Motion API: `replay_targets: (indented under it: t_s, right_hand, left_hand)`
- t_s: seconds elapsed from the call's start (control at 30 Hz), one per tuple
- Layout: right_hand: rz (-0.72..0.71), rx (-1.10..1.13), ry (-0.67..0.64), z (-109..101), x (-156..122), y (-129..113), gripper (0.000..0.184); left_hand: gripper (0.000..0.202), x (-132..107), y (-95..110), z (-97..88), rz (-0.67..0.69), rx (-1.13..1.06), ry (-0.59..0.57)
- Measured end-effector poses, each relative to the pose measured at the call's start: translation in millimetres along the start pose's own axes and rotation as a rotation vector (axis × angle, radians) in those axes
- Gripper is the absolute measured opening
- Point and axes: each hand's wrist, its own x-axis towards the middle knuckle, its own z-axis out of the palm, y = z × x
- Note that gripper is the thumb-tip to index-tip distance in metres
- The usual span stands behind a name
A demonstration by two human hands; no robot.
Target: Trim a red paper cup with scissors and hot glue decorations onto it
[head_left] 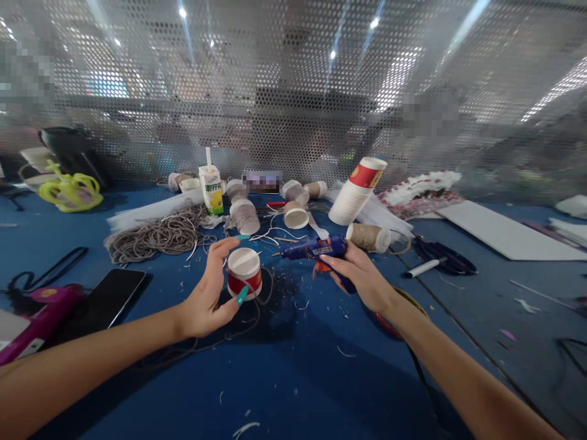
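Observation:
My left hand (211, 296) curves around a short red-and-white paper cup (237, 283) on the table, its thumb against the lower front and a finger behind the top. The cup's pale round face points up. A thin grey-brown cord (271, 282) loops beside the cup and trails along the table. In my right hand (362, 272) is a blue hot glue gun (312, 247) with an orange trigger, its fingers wrapped around the handle. The nozzle points left toward the cup, with a small gap between them.
Behind lie a heap of grey cord (156, 235), a juice carton (211, 192), cord-wrapped cups (244, 217) and a leaning stack of paper cups (351, 198). Scissors (452, 256) and a marker (422, 268) are right; a phone (112, 299) is left. A perforated metal screen (293, 73) stands behind.

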Motion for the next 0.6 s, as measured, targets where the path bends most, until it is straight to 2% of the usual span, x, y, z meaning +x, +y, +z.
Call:
replay_targets:
  t_s: [0.1, 0.2, 0.33, 0.47, 0.6]
  right_hand:
    - [-0.115, -0.195, 0.041, 1.7, -4.5, -5.7, 0.023]
    - [-0.164, -0.369, 0.085, 3.7, -9.7, -14.6, 0.037]
    - [-0.142, -0.451, 0.114, 2.5, -13.8, -19.6, 0.047]
    - [-0.157, -0.502, 0.206, 0.9, -12.8, -15.9, 0.039]
    - [-0.201, -0.493, 0.263, 3.8, -10.7, -13.9, 0.028]
  left_hand:
    - [0.054, 2.4, -2.0, -4.6, 0.14, -0.016, 0.086]
    - [0.048, 5.0, -1.0, -8.8, 0.254, -0.006, 0.146]
    - [0.034, 7.5, 9.9, -12.9, 0.304, 0.036, 0.063]
    - [0.021, 2.4, 19.0, -11.8, 0.362, 0.168, 0.041]
    - [0.017, -18.5, 4.1, -7.5, 0.492, 0.315, 0.058]
